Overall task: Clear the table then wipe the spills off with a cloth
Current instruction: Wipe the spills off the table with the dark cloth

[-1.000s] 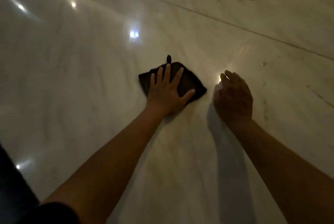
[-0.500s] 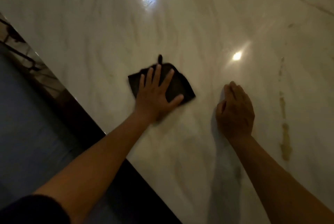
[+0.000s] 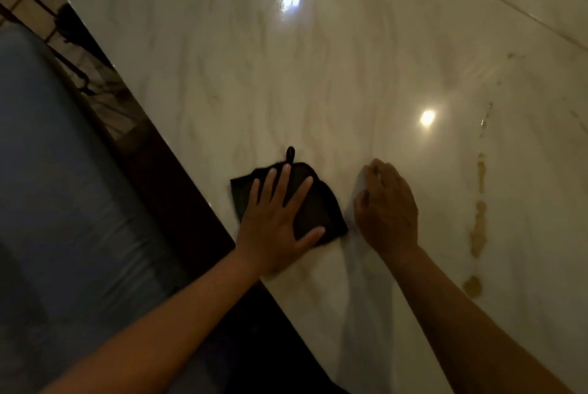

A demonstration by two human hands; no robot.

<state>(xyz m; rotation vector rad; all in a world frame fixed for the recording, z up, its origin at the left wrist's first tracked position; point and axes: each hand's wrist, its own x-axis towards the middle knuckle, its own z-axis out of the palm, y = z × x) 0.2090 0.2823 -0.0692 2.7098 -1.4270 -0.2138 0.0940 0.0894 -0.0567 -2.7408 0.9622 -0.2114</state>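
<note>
nearest us, two bare forearms reach out over the pale marble counter [image 3: 318, 91], whose dark edge runs diagonally at lower left. beyond that edge, something blue-grey and blurred – we cannot tell what it is.

left hand [image 3: 275, 218]: flat, fingers spread, pressing down on the dark cloth [image 3: 318, 212]. the cloth lies on the counter near its edge, a small loop sticking out at its far side. right hand [image 3: 386, 209]: just beside the cloth, knuckles up, fingers bent under against the surface; it holds nothing that we can see.

further right, well apart from the cloth – a broken trail of brownish spills [image 3: 477, 228], running from near to far in blotches and drips. further still, two bright light reflections and a seam line in the marble.

we see nothing standing on the counter, so we judge the clearing done and the wiping step in hand. the trail looks unwiped; the next move likely calls for sliding the cloth rightward under firm palm pressure, past the right hand, then along the trail's whole length.
</note>
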